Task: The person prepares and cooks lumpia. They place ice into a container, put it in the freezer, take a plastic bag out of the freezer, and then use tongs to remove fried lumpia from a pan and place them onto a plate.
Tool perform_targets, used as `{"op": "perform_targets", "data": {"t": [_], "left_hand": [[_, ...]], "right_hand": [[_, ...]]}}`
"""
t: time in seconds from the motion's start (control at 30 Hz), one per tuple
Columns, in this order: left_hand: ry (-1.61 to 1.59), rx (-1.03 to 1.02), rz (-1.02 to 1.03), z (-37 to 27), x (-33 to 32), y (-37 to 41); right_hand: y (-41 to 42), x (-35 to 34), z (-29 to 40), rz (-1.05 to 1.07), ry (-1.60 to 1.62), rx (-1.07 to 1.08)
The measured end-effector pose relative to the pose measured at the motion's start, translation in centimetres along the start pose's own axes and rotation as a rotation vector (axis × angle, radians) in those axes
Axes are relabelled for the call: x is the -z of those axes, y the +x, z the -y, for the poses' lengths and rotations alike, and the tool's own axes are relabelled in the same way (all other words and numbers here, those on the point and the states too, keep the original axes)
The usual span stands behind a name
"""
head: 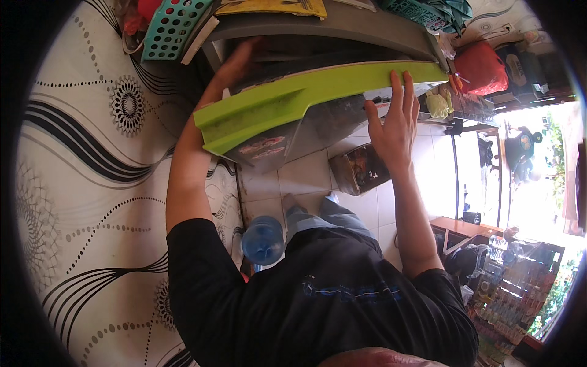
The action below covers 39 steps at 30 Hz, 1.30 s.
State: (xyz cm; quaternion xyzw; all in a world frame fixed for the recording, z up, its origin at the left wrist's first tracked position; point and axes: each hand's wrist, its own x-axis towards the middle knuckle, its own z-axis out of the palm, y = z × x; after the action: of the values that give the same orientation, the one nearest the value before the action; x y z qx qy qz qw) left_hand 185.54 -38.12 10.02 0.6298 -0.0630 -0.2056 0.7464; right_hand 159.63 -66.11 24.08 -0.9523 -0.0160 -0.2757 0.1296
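In front of me a refrigerator door with a lime-green top edge stands ajar from a grey cabinet top. My left hand reaches over the door's left end into the dark gap behind it. It is blurred, and its fingers are lost in shadow, so I cannot tell whether it holds anything. My right hand lies against the door near its right end. Its fingers are spread, with tips on the green edge and the thumb on the grey front, where stickers show.
A teal perforated basket and a yellow printed item rest on top. Below, a worn box stands on the tiled floor, and a blue water jug is by my legs. A patterned wall runs along my left.
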Motion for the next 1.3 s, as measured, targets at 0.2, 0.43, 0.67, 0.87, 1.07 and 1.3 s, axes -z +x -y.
{"op": "perform_targets", "data": {"t": [0.2, 0.43, 0.67, 0.87, 1.07, 1.3], "left_hand": [[-0.120, -0.038, 0.059, -0.4, -0.2, 0.2], [-0.104, -0.199, 0.224, -1.4, 3.6, -3.7], [0.051, -0.127, -0.120, -6.7, 4.7, -23.1], [0.114, -0.174, -0.476, -1.0, -1.9, -27.2], [0.335, -0.305, -0.388, 1.4, -8.1, -25.6], [0.764, -0.506, -0.792, -2.2, -10.9, -22.2]], "right_hand": [[0.7, -0.4, -0.5, 0.038, -0.058, -0.033], [2.1, -1.3, -1.3, -0.049, 0.023, 0.047], [2.8, -3.0, -0.3, -0.099, -0.019, -0.036], [3.6, -4.6, -0.3, -0.173, -0.038, -0.025], [3.7, -5.5, -0.1, -0.174, -0.026, -0.112], [3.2, -5.3, -1.8, -0.159, 0.055, 0.028]]}}
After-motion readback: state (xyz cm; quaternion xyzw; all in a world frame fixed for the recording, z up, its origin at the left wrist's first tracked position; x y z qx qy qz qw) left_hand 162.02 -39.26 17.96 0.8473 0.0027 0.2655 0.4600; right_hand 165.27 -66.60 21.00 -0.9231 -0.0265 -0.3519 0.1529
